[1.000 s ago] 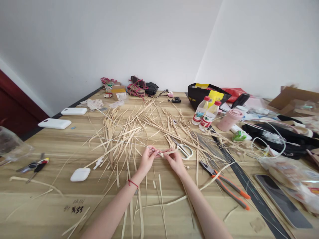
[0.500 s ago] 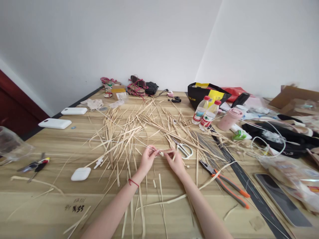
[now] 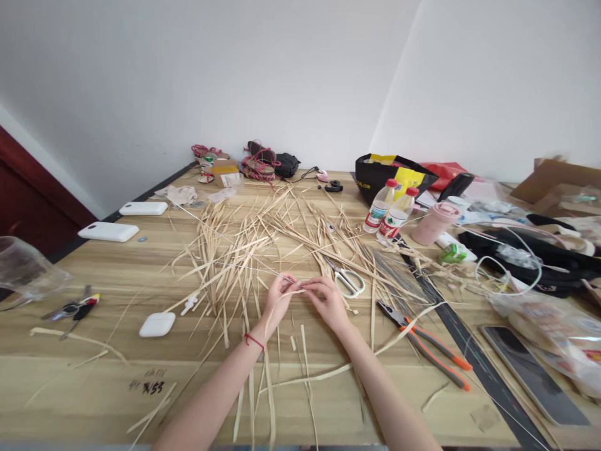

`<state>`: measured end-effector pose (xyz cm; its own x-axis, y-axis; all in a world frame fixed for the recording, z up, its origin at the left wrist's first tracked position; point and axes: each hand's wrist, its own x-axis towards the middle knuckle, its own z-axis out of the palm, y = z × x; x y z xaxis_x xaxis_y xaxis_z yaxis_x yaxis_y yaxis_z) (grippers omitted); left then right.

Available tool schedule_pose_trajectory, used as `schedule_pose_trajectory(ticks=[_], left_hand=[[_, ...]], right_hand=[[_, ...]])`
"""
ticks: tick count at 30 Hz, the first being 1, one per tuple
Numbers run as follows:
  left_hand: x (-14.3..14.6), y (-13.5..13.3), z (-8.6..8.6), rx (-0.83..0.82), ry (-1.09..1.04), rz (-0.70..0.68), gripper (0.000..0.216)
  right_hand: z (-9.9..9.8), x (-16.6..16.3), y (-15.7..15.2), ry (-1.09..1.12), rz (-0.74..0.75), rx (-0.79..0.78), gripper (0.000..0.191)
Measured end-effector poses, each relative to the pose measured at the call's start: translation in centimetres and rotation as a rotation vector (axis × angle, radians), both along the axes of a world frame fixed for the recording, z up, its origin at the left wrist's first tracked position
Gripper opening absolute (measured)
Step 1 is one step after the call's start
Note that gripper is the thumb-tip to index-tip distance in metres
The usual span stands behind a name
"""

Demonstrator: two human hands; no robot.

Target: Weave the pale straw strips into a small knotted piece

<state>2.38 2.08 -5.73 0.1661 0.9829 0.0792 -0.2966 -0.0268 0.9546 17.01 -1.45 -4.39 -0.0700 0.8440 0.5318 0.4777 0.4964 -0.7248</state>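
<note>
My left hand (image 3: 279, 299) is closed in a pinch on thin pale wires (image 3: 263, 268), which stretch away to the upper left. Fingertip to fingertip with it, my right hand (image 3: 329, 304) pinches a flat straw strip (image 3: 292, 293). That strip passes over the left hand and hangs down near the wrist with the red string. What exactly lies between the fingertips is too small to make out. A wide heap of loose straw strips (image 3: 235, 244) spreads beyond both hands. White-handled scissors (image 3: 350, 283) lie just past the right hand.
Orange-handled pliers (image 3: 422, 344) and a phone (image 3: 533, 374) lie on the right. Two water bottles (image 3: 394, 216) and a pink cup (image 3: 436, 223) stand farther back. On the left are a white earphone case (image 3: 157, 324), a cutter (image 3: 84, 308) and a clear plastic container (image 3: 28, 269).
The right hand's fingers have turned over the top of the work. A straw strip that was near the right fingers now crosses the left hand and hangs downward.
</note>
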Motion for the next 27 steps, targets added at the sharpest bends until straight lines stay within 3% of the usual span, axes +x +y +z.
schedule_pose_trajectory(ticks=[5, 15, 20, 27], left_hand=[[0.0, 0.2, 0.0, -0.065, -0.075, 0.002, 0.031], [-0.1, 0.2, 0.1, -0.024, 0.002, -0.038, 0.03], [-0.1, 0.2, 0.1, -0.012, 0.013, -0.037, 0.028], [-0.3, 0.4, -0.2, -0.021, 0.05, 0.007, 0.03]], right_hand=[[0.6, 0.4, 0.1, 0.063, 0.121, -0.097, 0.022], [-0.4, 1.0, 1.1, 0.243, 0.127, -0.201, 0.018], [-0.4, 1.1, 1.1, 0.26, 0.079, -0.303, 0.025], [0.0, 1.0, 0.8, 0.255, 0.133, -0.409, 0.029]])
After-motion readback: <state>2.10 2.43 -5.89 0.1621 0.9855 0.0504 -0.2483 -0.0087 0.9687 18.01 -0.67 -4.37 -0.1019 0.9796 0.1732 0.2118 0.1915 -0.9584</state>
